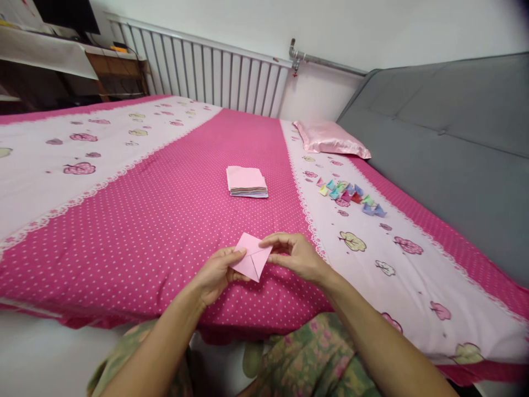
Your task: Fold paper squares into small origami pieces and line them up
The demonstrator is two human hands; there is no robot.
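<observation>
Held between both hands above the bed's front edge is a folded pink origami paper, roughly a square with crease lines meeting near its middle. My left hand pinches its left corner, thumb on top and fingers beneath. At the right corner, my right hand has its thumb and forefinger closed on the paper's edge. Beyond the hands, a stack of square coloured paper with a pink sheet on top lies on the bedspread. To the right sit several small folded paper pieces in many colours, grouped together.
The bed has a pink dotted and white printed cover. A pink pillow lies at the far right, against a grey headboard. Behind stands a white radiator; a desk with a monitor is at the far left.
</observation>
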